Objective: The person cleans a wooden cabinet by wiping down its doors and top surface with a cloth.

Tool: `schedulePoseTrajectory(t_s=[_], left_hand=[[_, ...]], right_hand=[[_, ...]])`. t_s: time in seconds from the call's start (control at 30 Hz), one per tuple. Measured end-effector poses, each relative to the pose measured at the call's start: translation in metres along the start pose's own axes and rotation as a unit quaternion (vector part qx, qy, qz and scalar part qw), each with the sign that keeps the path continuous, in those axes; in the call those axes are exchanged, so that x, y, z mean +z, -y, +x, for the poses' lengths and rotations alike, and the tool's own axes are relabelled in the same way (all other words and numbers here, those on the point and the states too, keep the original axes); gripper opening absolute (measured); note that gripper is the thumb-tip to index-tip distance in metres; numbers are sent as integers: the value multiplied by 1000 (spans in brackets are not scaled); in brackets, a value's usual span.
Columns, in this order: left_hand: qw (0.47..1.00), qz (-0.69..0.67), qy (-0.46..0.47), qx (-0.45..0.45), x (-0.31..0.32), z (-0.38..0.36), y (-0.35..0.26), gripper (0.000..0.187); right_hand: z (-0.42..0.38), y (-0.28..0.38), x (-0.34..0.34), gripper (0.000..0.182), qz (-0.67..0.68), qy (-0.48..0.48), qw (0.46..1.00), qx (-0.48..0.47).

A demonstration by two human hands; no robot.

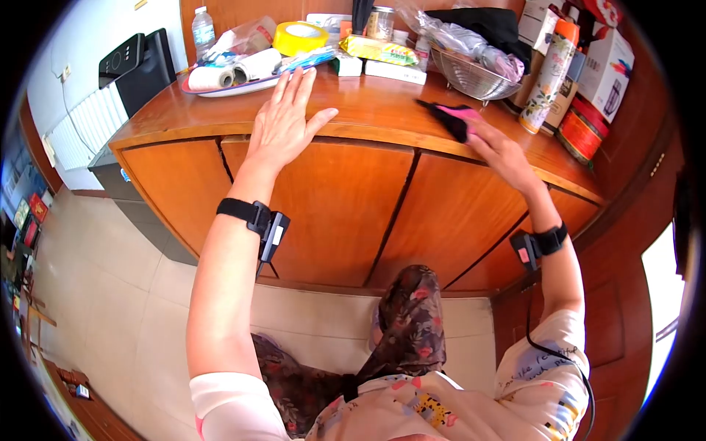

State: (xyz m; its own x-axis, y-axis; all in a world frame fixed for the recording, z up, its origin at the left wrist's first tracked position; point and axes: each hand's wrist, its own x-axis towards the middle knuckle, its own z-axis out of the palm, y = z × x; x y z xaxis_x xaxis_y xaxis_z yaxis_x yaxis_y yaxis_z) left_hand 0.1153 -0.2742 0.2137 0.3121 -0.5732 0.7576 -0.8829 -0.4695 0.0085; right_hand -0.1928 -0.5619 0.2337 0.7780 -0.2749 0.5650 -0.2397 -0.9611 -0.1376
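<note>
My left hand (pixel 285 125) has its fingers stretched out and its thumb apart, over the front edge of the wooden cabinet top (pixel 368 110), near the tray. Nothing is in it. At the right, my right hand (pixel 500 151) grips a black and pink cloth (pixel 456 120) above the cabinet top, in front of the wire basket. The cloth's black end points to the back left. Black straps with small devices sit on both forearms.
A tray (pixel 243 90) holds white rolls (pixel 211 78) and yellow tape (pixel 300 37). Behind are a water bottle (pixel 203 31), a yellow packet (pixel 377 51), a jar (pixel 380 23) and a filled wire basket (pixel 471 77). A floral spray can (pixel 548 77) and red container (pixel 581 131) stand right.
</note>
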Motion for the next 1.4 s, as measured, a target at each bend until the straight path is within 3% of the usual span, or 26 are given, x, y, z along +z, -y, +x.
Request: schedulePoseTrajectory(t_s=[0.07, 0.17, 0.23, 0.27, 0.33, 0.43, 0.47, 0.6, 0.7, 0.77, 0.8, 0.9, 0.97, 1.0, 1.03, 1.07, 1.1, 1.13, 1.17, 1.2, 1.23, 1.27, 1.33, 1.4], left_hand=[[1000, 3, -11, 13, 2, 0, 1, 71], [1000, -4, -6, 13, -2, -2, -1, 68], [1000, -9, 4, 12, -5, -2, 0, 67], [1000, -14, 12, 7, -4, -1, -2, 67], [1000, -16, 2, 16, 0, -1, 0, 64], [999, -24, 45, -10, -7, -1, -1, 63], [997, -24, 66, -26, -8, 1, -4, 63], [995, -76, 54, 19, 0, 9, 2, 61], [987, -145, -23, 61, -7, 17, -27, 59], [975, -212, -2, 67, -11, 23, -57, 55], [970, -234, 25, 62, -14, 23, -73, 54], [957, -271, 87, 57, -5, 33, -102, 56], [945, -293, 142, -41, -14, 37, -134, 50], [965, -144, 180, 122, -2, 41, -129, 40], [970, -149, 188, 32, -9, 44, -150, 34], [983, -35, 106, 146, 20, 43, -146, 39], [981, 11, 40, 191, 36, 43, -153, 44], [974, 23, 53, 220, 51, 46, -158, 49], [975, -11, 140, 171, 42, 51, -168, 53], [979, -60, 157, 119, 26, 52, -174, 58], [983, -87, 105, 123, 35, 49, -173, 59], [984, -113, 48, 131, 42, 45, -169, 59], [983, -126, 46, 128, 37, 41, -152, 59], [981, -139, 45, 130, 25, 37, -129, 59]], right_hand=[[-17, -32, -18, 42, -76, -19, 992, 97], [-33, -89, -30, 44, -136, -22, 978, 154], [-33, -96, -33, 46, -143, -46, 972, 181], [-31, -100, -30, 46, -124, -34, 963, 237], [-18, -66, -19, 45, -146, -33, 948, 281], [3, 8, 18, 40, -62, -93, 985, 134], [16, 30, 24, 44, -26, -38, 993, 106], [62, 110, 84, 31, -1, -78, 993, -93], [78, 164, 102, 38, 63, -54, 992, -95], [78, 172, 99, 37, 75, -38, 990, -108], [80, 167, 96, 37, 79, -40, 990, -110], [72, 143, 63, 38, 63, 101, 991, -57], [54, 110, 48, 45, 194, 50, 973, -113], [49, 93, 40, 46, 230, 74, 963, -121], [43, 73, 38, 45, 204, -41, 968, -142], [37, 51, 28, 47, 193, -67, 970, -132], [29, 20, 26, 49, 164, -90, 979, -77], [16, 14, 12, 44, 107, -111, 988, 22], [15, -27, 21, 37, 48, -152, 987, -28], [4, -7, 11, 34, 84, -120, 987, 71], [1, 3, 5, 38, -58, -44, 982, 174], [-2, 0, 10, 38, -52, -43, 983, 169], [-5, -19, 21, 44, -71, -103, 987, 100], [-6, -16, 21, 43, -80, -107, 986, 103]])
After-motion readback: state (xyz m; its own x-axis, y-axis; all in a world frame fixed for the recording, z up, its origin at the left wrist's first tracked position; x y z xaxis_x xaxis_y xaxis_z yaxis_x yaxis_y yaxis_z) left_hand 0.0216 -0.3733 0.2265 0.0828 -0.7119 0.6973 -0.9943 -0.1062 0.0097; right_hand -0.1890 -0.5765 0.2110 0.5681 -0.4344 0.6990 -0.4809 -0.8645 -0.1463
